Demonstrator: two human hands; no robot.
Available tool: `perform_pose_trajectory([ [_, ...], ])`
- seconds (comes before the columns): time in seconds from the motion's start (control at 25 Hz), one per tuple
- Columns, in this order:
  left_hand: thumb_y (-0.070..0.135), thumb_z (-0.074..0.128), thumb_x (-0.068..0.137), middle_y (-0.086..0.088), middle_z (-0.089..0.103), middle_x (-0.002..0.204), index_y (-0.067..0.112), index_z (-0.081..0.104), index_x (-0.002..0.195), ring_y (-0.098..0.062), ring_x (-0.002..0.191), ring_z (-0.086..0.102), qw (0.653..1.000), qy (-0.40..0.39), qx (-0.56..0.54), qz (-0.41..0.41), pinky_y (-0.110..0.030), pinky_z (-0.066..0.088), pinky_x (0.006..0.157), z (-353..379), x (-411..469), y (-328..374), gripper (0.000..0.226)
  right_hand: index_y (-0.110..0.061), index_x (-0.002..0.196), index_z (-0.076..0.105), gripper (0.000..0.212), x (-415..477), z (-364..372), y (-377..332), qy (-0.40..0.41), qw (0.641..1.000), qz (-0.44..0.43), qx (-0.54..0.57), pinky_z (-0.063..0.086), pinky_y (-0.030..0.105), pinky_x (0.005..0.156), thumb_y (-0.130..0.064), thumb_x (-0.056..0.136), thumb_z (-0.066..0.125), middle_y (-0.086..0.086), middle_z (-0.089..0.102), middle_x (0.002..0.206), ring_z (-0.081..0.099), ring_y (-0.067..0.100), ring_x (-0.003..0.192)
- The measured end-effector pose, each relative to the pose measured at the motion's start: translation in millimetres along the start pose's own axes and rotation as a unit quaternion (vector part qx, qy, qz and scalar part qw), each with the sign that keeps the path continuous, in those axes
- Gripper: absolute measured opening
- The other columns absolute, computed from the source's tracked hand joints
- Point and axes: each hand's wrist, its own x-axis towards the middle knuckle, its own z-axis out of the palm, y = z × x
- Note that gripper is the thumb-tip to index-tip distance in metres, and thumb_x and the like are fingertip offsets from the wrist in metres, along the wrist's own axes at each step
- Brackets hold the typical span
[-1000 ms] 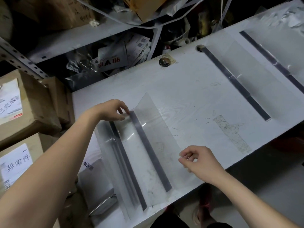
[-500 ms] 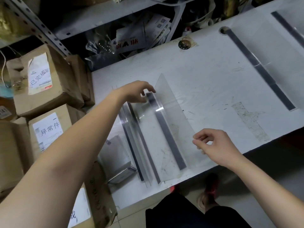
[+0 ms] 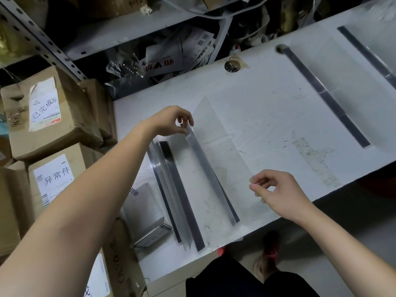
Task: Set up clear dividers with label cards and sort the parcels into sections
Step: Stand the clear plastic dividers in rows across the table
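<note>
The left hand [image 3: 171, 121] and the right hand [image 3: 278, 191] are each pinching the clear divider [image 3: 218, 151], right of the spare stack [image 3: 169, 168] (placing step, I judge); next, probably seating it squarely.

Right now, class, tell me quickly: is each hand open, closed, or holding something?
Left hand: pinches the far end of the clear divider.
Right hand: pinches the same divider's near edge between thumb and fingertips.
</note>
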Motion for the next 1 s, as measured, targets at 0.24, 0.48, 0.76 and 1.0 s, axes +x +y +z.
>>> perform_pose_trajectory([
  [0.24, 0.008, 0.074, 0.093, -0.001, 0.074, 0.095, 0.011, 0.072, 0.091, -0.014, 0.093, 0.068, 0.993, 0.014, -0.116, 0.023, -0.007, 0.046, 0.074, -26, -4, 1, 0.005, -0.032, 0.084, 0.074, 0.01, -4, -12, 4, 0.022, 0.997, -0.017, -0.069, 0.058, 0.03, 0.083, -0.023, 0.088, 0.075, -0.014, 0.072, 0.082, 0.067, 0.005, 0.083],
  [0.48, 0.01, 0.073, 0.094, -0.007, 0.076, 0.1, 0.006, 0.075, 0.099, -0.019, 0.098, 0.07, 0.985, 0.07, -0.155, 0.022, -0.033, 0.056, 0.086, -42, 3, -2, 0.006, -0.032, 0.088, 0.071, 0.009, -5, -31, 8, 0.078, 0.988, -0.012, -0.13, 0.055, 0.024, 0.078, -0.024, 0.09, 0.074, -0.016, 0.071, 0.082, 0.065, 0.001, 0.082],
  [0.76, 0.009, 0.075, 0.092, -0.01, 0.078, 0.099, 0.006, 0.078, 0.097, -0.025, 0.098, 0.073, 0.961, 0.171, -0.215, 0.008, -0.025, 0.057, 0.095, -53, 27, 2, 0.007, -0.033, 0.09, 0.071, 0.006, -6, -52, 17, 0.12, 0.98, 0.009, -0.159, 0.056, 0.028, 0.077, -0.027, 0.091, 0.073, -0.018, 0.07, 0.081, 0.065, 0.0, 0.081],
  [1.0, 0.013, 0.075, 0.091, -0.006, 0.078, 0.098, 0.01, 0.079, 0.097, -0.022, 0.098, 0.073, 0.95, 0.195, -0.243, -0.032, -0.035, 0.057, 0.097, -56, 63, 17, 0.008, -0.034, 0.089, 0.071, 0.007, -2, -88, 29, 0.141, 0.974, 0.018, -0.176, 0.057, 0.033, 0.077, -0.027, 0.091, 0.072, -0.021, 0.068, 0.081, 0.065, 0.001, 0.08],
])
